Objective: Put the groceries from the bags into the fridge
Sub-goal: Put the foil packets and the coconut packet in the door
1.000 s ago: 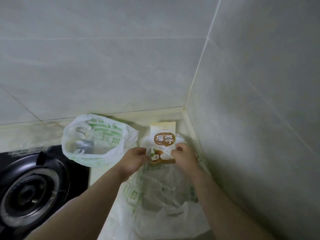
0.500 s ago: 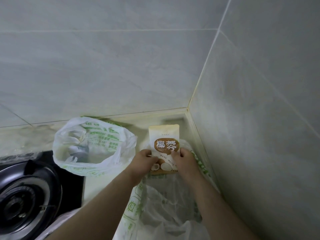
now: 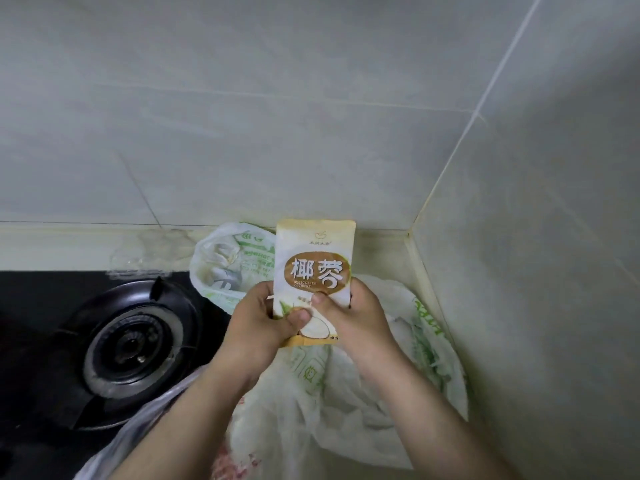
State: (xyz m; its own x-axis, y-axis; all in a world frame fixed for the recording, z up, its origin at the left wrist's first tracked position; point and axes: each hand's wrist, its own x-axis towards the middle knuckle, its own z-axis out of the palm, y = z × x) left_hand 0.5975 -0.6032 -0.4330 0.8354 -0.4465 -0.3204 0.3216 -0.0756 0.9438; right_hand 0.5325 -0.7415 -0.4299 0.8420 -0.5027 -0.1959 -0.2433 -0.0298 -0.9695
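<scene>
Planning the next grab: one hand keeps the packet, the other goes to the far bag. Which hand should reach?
Probably left. The left hand is nearer the far bag, which sits left of the packet; the right hand grips the packet too and could keep it.

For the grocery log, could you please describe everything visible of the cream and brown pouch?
The cream and brown flat pouch looks like glossy plastic, sealed on top. A brown oval bears white Chinese characters and "Desiccated Coconut"; coconut halves show below. It is upright, facing the camera, its lower part gripped by the left hand and right hand, thumbs in front.
</scene>
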